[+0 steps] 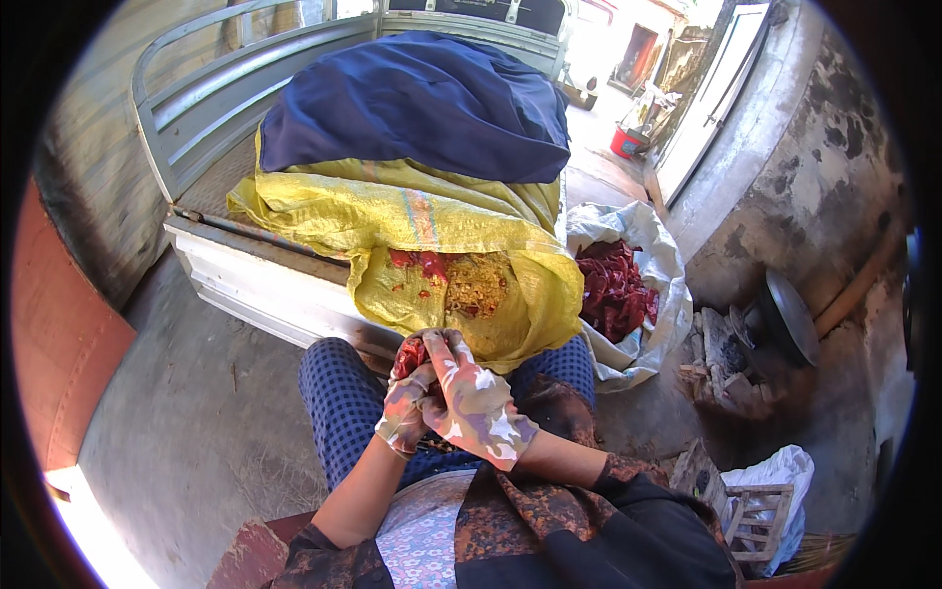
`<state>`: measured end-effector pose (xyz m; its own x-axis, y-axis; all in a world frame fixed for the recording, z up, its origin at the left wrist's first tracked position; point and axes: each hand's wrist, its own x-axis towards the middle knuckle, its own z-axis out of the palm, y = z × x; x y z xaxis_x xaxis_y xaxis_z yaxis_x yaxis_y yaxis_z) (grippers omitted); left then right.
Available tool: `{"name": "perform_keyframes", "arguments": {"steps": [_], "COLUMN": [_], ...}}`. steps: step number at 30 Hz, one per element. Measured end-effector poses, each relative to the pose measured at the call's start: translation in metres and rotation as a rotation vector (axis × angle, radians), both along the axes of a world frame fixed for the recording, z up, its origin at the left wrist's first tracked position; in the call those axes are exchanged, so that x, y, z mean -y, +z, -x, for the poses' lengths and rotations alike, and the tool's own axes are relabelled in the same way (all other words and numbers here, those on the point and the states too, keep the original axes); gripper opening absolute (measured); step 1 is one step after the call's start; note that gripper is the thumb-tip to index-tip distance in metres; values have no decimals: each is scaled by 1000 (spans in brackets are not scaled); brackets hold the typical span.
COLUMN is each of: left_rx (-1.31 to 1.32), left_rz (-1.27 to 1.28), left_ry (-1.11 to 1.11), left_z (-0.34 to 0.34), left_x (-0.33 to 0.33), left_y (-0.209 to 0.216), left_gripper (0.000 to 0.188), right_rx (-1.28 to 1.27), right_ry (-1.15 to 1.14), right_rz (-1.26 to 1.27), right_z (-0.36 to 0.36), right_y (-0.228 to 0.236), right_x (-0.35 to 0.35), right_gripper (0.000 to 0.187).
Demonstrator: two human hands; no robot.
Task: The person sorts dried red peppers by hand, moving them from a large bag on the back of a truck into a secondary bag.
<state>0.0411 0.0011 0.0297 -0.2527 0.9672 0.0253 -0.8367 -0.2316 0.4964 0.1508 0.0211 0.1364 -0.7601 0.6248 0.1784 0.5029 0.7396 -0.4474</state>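
Note:
Both my hands wear camouflage-patterned gloves and meet above my lap. My left hand [403, 406] is closed around a dark red dried chili pepper [408, 357], whose upper end shows past the fingers. Across it lies my right hand [475, 402], its fingers together and bent over the same pepper; the fingertips are partly hidden. Just beyond the hands, a yellow woven sack [530, 304] spreads over the edge of a truck bed. On it rest a heap of yellowish seeds [477, 285] and some red pepper pieces [428, 264].
Right of the yellow sack stands an open white sack [665, 294] of dried red peppers [616, 290]. Dark blue cloth [422, 108] covers the load on the truck bed [255, 290]. A round black pan [788, 316], a small wooden crate [760, 515] and a red bucket [626, 142] are farther right.

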Motion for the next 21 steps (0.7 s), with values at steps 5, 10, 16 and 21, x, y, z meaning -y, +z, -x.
{"name": "perform_keyframes", "arguments": {"steps": [5, 10, 16, 21], "left_rx": [19, 57, -81, -424], "left_rz": [13, -72, -147, -225], "left_ry": [-47, -64, -158, -294], "left_z": [-2, -9, -14, -21], "left_x": [5, 8, 2, 1], "left_y": [20, 33, 36, 58], "left_gripper": [35, 51, 82, 84], "right_rx": [-1, -165, -292, -541], "right_ry": [-1, 31, 23, -21], "right_rz": [-21, -122, -70, -40], "right_z": [2, -1, -12, -32], "right_y": [-8, -18, -22, -2], "right_x": [-2, -14, -32, -45], "right_gripper": [83, 76, 66, 49]}}
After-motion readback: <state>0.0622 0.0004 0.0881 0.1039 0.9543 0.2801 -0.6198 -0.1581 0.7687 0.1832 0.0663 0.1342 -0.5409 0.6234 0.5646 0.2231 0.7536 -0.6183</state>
